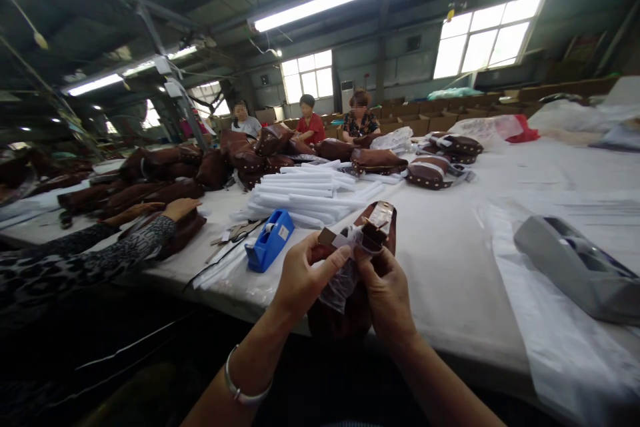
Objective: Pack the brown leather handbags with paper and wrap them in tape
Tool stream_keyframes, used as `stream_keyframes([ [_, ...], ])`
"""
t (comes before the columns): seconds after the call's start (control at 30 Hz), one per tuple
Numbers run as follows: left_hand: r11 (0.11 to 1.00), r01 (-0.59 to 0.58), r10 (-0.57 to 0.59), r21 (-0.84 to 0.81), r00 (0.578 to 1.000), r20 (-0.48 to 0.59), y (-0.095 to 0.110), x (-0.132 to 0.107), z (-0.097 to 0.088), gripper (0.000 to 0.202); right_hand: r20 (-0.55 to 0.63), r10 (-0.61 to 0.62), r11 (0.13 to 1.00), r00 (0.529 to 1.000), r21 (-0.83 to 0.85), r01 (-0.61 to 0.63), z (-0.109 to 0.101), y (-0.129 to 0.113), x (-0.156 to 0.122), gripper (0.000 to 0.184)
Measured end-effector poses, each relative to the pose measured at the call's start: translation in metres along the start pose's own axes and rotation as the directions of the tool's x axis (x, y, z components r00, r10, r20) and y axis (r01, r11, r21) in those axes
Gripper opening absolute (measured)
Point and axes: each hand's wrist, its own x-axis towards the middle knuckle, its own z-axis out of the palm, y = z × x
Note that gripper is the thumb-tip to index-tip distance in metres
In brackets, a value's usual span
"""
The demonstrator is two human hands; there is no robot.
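Note:
At the table's front edge, between my hands, is a brown leather bag. Clear plastic film hangs crumpled over its near side. My left hand is closed, thumb against fingers, pinching the film beside a small brown tab. My right hand is closed on the upper part of the bag, near a dark brown strap end. A shiny pale wrapping covers part of the bag's top. The fingers hide exactly where film and strap meet.
A blue tape dispenser stands left of my hands, a grey one at right. White foam rolls are piled ahead. Several studded brown bags lie beyond. A co-worker's patterned sleeves reach in from the left; other people sit opposite.

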Motion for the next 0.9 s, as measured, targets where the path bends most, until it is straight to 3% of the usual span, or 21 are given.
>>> stream_keyframes([
  [0.2, 0.994, 0.042, -0.037, 0.101, 0.998, -0.054, -0.001, 0.005, -0.003, 0.018, -0.005, -0.022, 0.995, 1.0, -0.096, 0.021, -0.002, 0.001, -0.002, 0.039],
  [0.3, 0.963, -0.046, 0.074, 0.266, 0.993, -0.094, -0.002, 0.001, -0.001, 0.013, -0.003, -0.015, 0.993, 1.0, -0.115, 0.014, -0.003, 0.0, -0.002, 0.038],
  [0.37, 0.86, -0.12, 0.214, 0.495, 0.967, -0.137, -0.004, -0.002, 0.002, 0.01, 0.028, 0.003, 0.995, 1.0, -0.101, 0.0, -0.003, -0.002, -0.004, 0.035],
  [0.47, 0.621, -0.15, 0.392, 0.769, 0.91, -0.139, -0.008, -0.007, 0.005, 0.018, 0.116, 0.017, 0.999, 0.993, -0.051, -0.012, -0.002, -0.005, -0.009, 0.031],
  [0.63, 0.382, -0.264, 0.564, 0.886, 0.826, 0.003, -0.012, -0.014, 0.01, 0.028, 0.109, 0.01, 0.999, 0.994, -0.034, -0.006, -0.001, -0.01, -0.015, 0.028],
  [0.7, 0.317, -0.309, 0.582, 0.897, 0.81, 0.073, -0.012, -0.017, 0.011, 0.033, 0.094, 0.009, 0.999, 0.996, -0.032, -0.006, -0.002, -0.012, -0.014, 0.03],
  [0.9, 0.184, -0.363, 0.505, 0.913, 0.832, 0.23, -0.017, -0.029, 0.017, 0.046, 0.117, 0.089, 0.995, 0.989, 0.025, -0.092, -0.007, -0.013, -0.006, 0.031],
])
